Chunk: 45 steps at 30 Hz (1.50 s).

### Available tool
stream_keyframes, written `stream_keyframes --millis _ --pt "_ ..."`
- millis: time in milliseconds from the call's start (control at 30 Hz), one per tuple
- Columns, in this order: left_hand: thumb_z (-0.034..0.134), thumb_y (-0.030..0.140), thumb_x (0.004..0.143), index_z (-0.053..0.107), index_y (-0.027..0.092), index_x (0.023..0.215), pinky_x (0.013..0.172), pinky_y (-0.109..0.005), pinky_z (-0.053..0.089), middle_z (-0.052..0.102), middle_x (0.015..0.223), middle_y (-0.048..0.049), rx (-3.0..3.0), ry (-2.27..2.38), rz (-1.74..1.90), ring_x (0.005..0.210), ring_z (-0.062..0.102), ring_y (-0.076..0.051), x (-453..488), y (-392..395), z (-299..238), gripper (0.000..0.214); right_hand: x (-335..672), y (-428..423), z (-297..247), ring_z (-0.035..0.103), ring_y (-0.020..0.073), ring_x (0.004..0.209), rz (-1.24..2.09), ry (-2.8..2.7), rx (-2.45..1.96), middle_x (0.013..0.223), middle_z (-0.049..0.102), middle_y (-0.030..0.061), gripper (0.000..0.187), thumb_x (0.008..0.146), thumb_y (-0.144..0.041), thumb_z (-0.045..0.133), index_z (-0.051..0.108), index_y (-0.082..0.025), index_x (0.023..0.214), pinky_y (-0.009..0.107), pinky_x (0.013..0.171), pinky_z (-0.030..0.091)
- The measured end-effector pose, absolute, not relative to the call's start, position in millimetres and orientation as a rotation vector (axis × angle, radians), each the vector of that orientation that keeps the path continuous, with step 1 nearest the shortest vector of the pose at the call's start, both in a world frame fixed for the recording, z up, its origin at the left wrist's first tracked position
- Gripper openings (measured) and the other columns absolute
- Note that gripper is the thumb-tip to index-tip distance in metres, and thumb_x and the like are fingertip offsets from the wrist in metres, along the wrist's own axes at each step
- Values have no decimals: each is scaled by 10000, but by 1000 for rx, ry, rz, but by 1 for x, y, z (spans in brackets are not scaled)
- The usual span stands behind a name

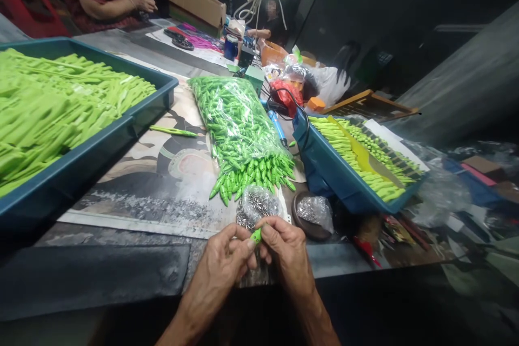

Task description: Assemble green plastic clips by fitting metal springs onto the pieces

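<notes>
My left hand (225, 257) is closed, thumb and fingers pinching a small tapered green plastic piece (255, 236) with dark spots. My right hand (286, 243) is closed too, its thumb and forefinger at the piece's upper right end; any tiny part between those fingertips is hidden. Just beyond the hands sits a plastic-lined container of small metal pins (259, 203). Behind it, many similar green pieces (263, 170) spill from the mouth of a clear plastic bag (227, 102). A round brown dish (300, 221) with a plastic bag of small shiny bits stands to the right.
A large blue tray (121, 124) of long light-green parts stands at left. Another blue bin (336, 173), at right, holds similar parts and a yellow divider. One green stick (174, 131) and a blue tool (278, 127) lie near the bag. Other people sit across the table.
</notes>
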<state>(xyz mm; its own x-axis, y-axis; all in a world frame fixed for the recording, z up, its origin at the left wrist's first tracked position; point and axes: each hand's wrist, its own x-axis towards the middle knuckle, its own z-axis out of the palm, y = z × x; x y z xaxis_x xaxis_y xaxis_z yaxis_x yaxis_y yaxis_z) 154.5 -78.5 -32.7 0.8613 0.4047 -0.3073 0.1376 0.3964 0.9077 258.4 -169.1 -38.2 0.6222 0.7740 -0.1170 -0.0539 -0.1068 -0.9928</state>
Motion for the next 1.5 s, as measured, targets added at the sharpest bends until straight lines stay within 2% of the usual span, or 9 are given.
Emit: stream_keyframes --millis 267,367,500,667,833,933,1067,1267,1500 --pt "490 445 787 468 170 723 404 -169 205 512 521 41 1129 567 165 411 322 -40 150 -81 -41 283 252 -172 -31 399 59 429 742 -723 -1664 478 450 -55 251 837 -379 510 592 -146 795 175 429 323" --pt "487 423 786 449 177 711 402 -170 188 488 491 52 1118 592 169 404 298 -41 145 -78 -39 260 249 -172 -28 481 73 532 673 -887 -1702 629 533 -31 173 860 -306 487 600 -179 894 181 515 388" --pt "468 396 789 425 184 713 394 -183 168 470 463 63 1179 590 174 380 269 -41 132 -65 -39 229 246 -165 -24 546 123 826 510 -1357 -1676 880 590 17 199 873 -143 433 578 -216 988 231 740 417" --pt "450 375 794 434 183 747 416 -198 225 486 491 58 1371 542 182 410 318 -62 110 -36 -34 198 238 -140 -25 500 168 803 65 -1794 -1748 904 529 80 215 868 -119 388 560 -175 983 278 674 392" --pt "386 288 826 489 186 705 578 -253 390 553 609 11 1878 681 309 593 506 -134 95 -7 -18 190 231 -101 -20 450 186 768 -246 -2084 -1771 871 558 58 164 885 -167 396 559 -174 901 313 666 326" --pt "357 244 847 562 171 887 758 -362 443 636 847 -68 2229 818 591 820 575 -210 93 8 -27 222 234 -67 -21 458 169 764 -132 -2215 -1897 866 555 48 125 843 -109 438 543 -164 885 276 643 331" --pt "392 145 831 533 123 1072 929 -488 392 601 1070 -143 2533 952 1153 1089 493 -273 92 21 -58 280 247 -10 -32 484 169 785 -186 -2127 -2089 886 544 57 141 800 -79 437 532 -158 868 261 609 329" --pt "396 74 811 521 127 994 825 -428 518 646 956 -116 2603 941 1310 978 577 -244 89 24 -86 228 262 55 -45 508 143 754 -245 -2046 -2263 913 544 43 122 816 -130 471 525 -130 925 259 632 395" --pt "383 43 783 512 128 1023 799 -398 541 668 944 -110 2664 927 1323 948 611 -244 94 21 -96 286 266 83 -44 545 151 826 -264 -2053 -2347 973 548 45 162 858 -223 503 532 -131 988 302 685 473"
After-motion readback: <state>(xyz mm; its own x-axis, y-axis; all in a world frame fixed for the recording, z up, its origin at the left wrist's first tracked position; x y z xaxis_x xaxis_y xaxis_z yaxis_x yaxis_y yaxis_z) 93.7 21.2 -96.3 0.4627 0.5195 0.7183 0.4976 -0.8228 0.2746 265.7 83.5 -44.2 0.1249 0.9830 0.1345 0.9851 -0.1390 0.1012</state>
